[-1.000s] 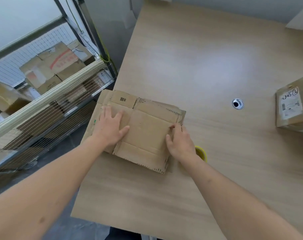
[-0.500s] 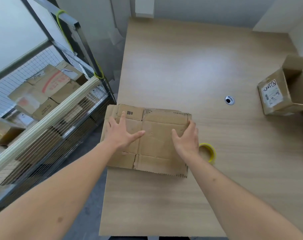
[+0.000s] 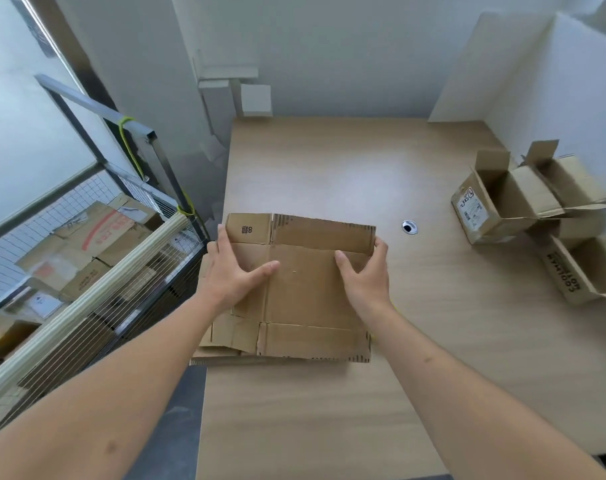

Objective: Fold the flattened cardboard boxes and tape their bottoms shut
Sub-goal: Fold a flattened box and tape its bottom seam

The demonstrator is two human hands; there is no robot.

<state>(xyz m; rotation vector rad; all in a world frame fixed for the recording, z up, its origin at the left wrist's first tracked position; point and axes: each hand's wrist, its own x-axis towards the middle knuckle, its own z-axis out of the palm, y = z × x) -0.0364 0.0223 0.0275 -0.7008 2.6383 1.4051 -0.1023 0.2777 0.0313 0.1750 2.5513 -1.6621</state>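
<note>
Fingers of the left hand [image 3: 233, 276] lie spread and nearly straight on the left part of the flat cardboard box [image 3: 305, 289], with the fingertips over its left edge and the thumb pointing to the middle. The right hand [image 3: 365, 271] takes the right edge of the same box: its thumb presses on the top face and its fingers curl round the edge, so it holds the sheet by a pinch. This flat cardboard box is at the near left corner of the wooden table [image 3: 329, 410], and it lies on more flat sheets, whose edges show under it at the left and near sides. I cannot tell if it is lifted a little or rests fully on the pile. I judge that the box is light and quite stiff, but it will bend easily along its creases, and its worn flaps can tear if they are pulled. A good hold is at the two opposite side edges of the middle panels, not at the loose flaps, so the sheet can be pushed open into a tube. At the far right of the table stand some open boxes [image 3: 495, 206], well apart from the hands. A wire cart [image 3: 97, 282] with old cartons stands left of the table.
</note>
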